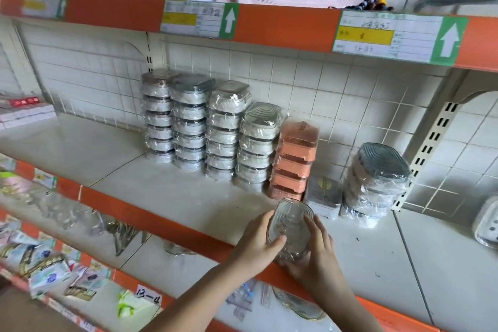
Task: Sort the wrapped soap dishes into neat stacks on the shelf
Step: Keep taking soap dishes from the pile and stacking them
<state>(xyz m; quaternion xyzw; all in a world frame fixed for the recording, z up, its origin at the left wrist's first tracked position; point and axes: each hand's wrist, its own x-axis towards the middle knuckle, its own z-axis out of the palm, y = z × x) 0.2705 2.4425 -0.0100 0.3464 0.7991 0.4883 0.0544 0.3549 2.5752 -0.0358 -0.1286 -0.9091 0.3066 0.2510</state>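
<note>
A wrapped clear soap dish (289, 225) is held upright between both hands at the front of the middle shelf (188, 197). My left hand (256, 244) grips its left side, thumb across the front. My right hand (318, 248) curls round its right side and bottom. Behind stand several tall stacks of wrapped grey dishes (188, 121), a stack of orange dishes (295, 159), and a shorter grey stack (377, 180) further right.
A small grey box (324, 193) sits between the orange stack and the right stack. A white dish (489, 224) lies at the far right edge. Orange shelf lips (161, 221) front each level. Packets crowd the lower shelves; boxes and pink mats fill the top shelf.
</note>
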